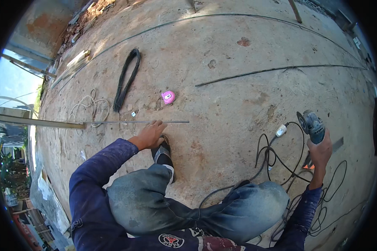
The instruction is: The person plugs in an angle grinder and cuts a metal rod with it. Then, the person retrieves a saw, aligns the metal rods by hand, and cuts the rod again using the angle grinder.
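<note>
My left hand (151, 134) is closed over a thin metal rod (178, 121) lying low across the ground in front of me, just above my left shoe (163, 151). Its fingertips curl over the rod near the right end, partly hiding it. On the right, my right hand (321, 149) is wrapped round the body of an angle grinder (316, 129). The grinder's cutting disc (302, 122) faces left, well apart from the rod. Beyond the rod lie a pink tape measure (168, 97) and a looped bundle of dark wire (127, 79).
Black power cable (267, 154) with a white plug connector (281, 130) coils by my right side. A saw-like blade (337, 144) with an orange-marked handle lies beside my right hand. Long bars (255, 72) and a pale rope (90, 104) lie on the concrete. A beam (50, 122) juts in from the left.
</note>
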